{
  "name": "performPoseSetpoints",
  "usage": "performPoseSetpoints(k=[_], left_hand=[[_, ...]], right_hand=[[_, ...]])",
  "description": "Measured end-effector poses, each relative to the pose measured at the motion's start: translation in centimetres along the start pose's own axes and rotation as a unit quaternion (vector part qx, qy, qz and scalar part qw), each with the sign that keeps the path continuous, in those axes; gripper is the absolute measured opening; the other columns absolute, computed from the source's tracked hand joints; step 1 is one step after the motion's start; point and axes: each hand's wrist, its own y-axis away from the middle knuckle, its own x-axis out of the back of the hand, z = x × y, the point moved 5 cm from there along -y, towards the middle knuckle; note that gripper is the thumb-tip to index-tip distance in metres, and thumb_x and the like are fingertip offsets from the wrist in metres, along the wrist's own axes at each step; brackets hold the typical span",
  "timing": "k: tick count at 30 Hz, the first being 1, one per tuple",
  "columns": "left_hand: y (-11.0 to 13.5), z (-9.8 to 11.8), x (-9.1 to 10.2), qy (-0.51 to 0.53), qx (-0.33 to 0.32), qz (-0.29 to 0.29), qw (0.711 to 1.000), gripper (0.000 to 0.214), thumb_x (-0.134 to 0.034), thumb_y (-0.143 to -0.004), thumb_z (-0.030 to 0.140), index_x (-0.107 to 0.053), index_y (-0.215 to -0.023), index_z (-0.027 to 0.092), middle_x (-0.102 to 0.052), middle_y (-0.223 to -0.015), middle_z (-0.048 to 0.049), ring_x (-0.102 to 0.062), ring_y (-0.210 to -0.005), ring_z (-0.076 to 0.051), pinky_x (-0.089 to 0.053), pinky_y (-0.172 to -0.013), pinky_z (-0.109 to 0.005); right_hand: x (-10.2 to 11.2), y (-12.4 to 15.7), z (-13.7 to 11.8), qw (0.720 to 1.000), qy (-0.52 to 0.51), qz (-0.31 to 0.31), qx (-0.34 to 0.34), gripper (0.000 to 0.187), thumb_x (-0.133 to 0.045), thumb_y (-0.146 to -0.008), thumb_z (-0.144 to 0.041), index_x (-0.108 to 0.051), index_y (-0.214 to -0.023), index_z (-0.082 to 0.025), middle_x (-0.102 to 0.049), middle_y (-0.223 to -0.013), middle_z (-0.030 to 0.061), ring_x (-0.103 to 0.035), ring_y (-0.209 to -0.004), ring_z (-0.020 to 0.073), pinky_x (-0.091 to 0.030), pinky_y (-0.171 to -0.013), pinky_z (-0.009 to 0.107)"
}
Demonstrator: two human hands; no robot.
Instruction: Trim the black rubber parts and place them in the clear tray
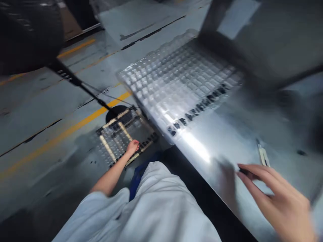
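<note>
Left hand (132, 147) low, grip closed on the framed tray stack (123, 134) on the floor, likely to tip if yanked; right hand (280, 198) open, spread on the desk (227, 141), near enough to nudge the overhanging clear tray (176, 80).

Clear blister tray stack (118, 139) low by the floor, taped with tan strips, small black parts in the pockets, slightly tilted.
</note>
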Motion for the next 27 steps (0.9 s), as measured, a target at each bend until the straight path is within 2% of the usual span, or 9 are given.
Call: performPoseSetpoints(k=[2, 6, 9, 11, 14, 16, 20, 23, 27], left_hand=[[2.5, 1.3, -2.0, -0.023, -0.048, -0.054, 0.997, 0.014, -0.057, -0.099, 0.028, -0.063, -0.094, 0.016, -0.053, -0.063, 0.0049, -0.049, -0.052, -0.009, -0.037, -0.05, -0.019], [8.7, 5.0, -6.1, -0.076, -0.161, -0.192, 0.965, 0.019, -0.062, -0.091, 0.034, -0.067, -0.088, 0.016, -0.058, -0.063, 0.0023, -0.053, -0.057, -0.013, -0.04, -0.055, -0.022], [15.3, 9.3, -8.0, -0.15, -0.29, -0.318, 0.89, 0.026, -0.061, -0.092, 0.04, -0.074, -0.093, 0.017, -0.066, -0.074, -0.0006, -0.058, -0.068, -0.015, -0.041, -0.06, -0.023], [19.8, 12.1, -8.4, -0.197, -0.333, -0.381, 0.84, 0.025, -0.06, -0.094, 0.038, -0.076, -0.094, 0.019, -0.07, -0.081, -0.0015, -0.061, -0.073, -0.015, -0.042, -0.064, -0.023], [25.6, 16.7, -8.8, -0.235, -0.432, -0.425, 0.76, 0.023, -0.06, -0.098, 0.034, -0.078, -0.096, 0.021, -0.075, -0.091, -0.0025, -0.066, -0.081, -0.015, -0.046, -0.074, -0.023], [28.2, 19.9, -9.6, -0.256, -0.535, -0.391, 0.703, 0.027, -0.055, -0.103, 0.036, -0.078, -0.102, 0.021, -0.076, -0.093, -0.0041, -0.068, -0.084, -0.016, -0.047, -0.079, -0.025], [29.7, 25.8, -13.4, -0.318, -0.668, -0.213, 0.638, 0.034, -0.044, -0.109, 0.036, -0.072, -0.122, 0.022, -0.074, -0.099, -0.0079, -0.069, -0.093, -0.021, -0.047, -0.085, -0.03], [29.4, 29.0, -17.2, -0.399, -0.678, -0.108, 0.608, 0.034, -0.049, -0.108, 0.041, -0.065, -0.129, 0.02, -0.072, -0.109, -0.0108, -0.069, -0.098, -0.025, -0.049, -0.084, -0.033], [29.7, 30.6, -20.5, -0.514, -0.647, -0.063, 0.56, 0.032, -0.045, -0.109, 0.039, -0.062, -0.122, 0.015, -0.07, -0.111, -0.0148, -0.07, -0.096, -0.029, -0.05, -0.077, -0.034]], right_hand=[[-1.5, -0.7, 0.4, 0.999, -0.042, -0.024, 0.012, 0.021, -0.061, -0.102, -0.051, -0.073, -0.11, -0.036, -0.07, -0.101, 0.0036, -0.066, -0.077, 0.0211, -0.057, -0.066, 0.038], [-2.2, -2.0, 2.4, 0.997, -0.066, 0.022, -0.023, 0.026, -0.058, -0.104, -0.044, -0.072, -0.118, -0.027, -0.069, -0.109, 0.0064, -0.063, -0.077, 0.0179, -0.055, -0.069, 0.035], [-1.1, -1.6, 3.0, 0.994, -0.06, 0.072, -0.05, 0.032, -0.055, -0.105, -0.045, -0.07, -0.124, -0.025, -0.067, -0.125, 0.0095, -0.06, -0.073, 0.016, -0.054, -0.068, 0.036], [0.2, -0.9, 3.4, 0.99, -0.057, 0.115, -0.06, 0.031, -0.055, -0.104, -0.045, -0.072, -0.12, -0.024, -0.067, -0.125, 0.0096, -0.061, -0.073, 0.0162, -0.054, -0.067, 0.035], [1.7, -0.1, 4.4, 0.982, -0.046, 0.164, -0.081, 0.029, -0.056, -0.102, -0.045, -0.073, -0.112, -0.024, -0.069, -0.119, 0.0083, -0.062, -0.075, 0.0167, -0.053, -0.067, 0.033], [2.0, -0.1, 5.4, 0.98, -0.018, 0.164, -0.111, 0.028, -0.057, -0.101, -0.043, -0.073, -0.114, -0.024, -0.069, -0.116, 0.0067, -0.063, -0.075, 0.0164, -0.052, -0.068, 0.033], [1.0, -1.4, 7.1, 0.97, 0.122, 0.094, -0.189, 0.032, -0.062, -0.099, -0.04, -0.069, -0.126, -0.025, -0.067, -0.12, 0.0067, -0.065, -0.091, 0.0224, -0.045, -0.068, 0.034], [0.4, -2.9, 7.7, 0.953, 0.21, 0.04, -0.216, 0.029, -0.064, -0.099, -0.039, -0.069, -0.122, -0.021, -0.065, -0.117, 0.0104, -0.063, -0.104, 0.0282, -0.043, -0.07, 0.034], [0.5, -4.5, 8.3, 0.954, 0.199, 0.012, -0.225, 0.014, -0.061, -0.101, -0.029, -0.069, -0.107, -0.019, -0.066, -0.108, 0.0084, -0.063, -0.1, 0.0249, -0.038, -0.071, 0.033]])
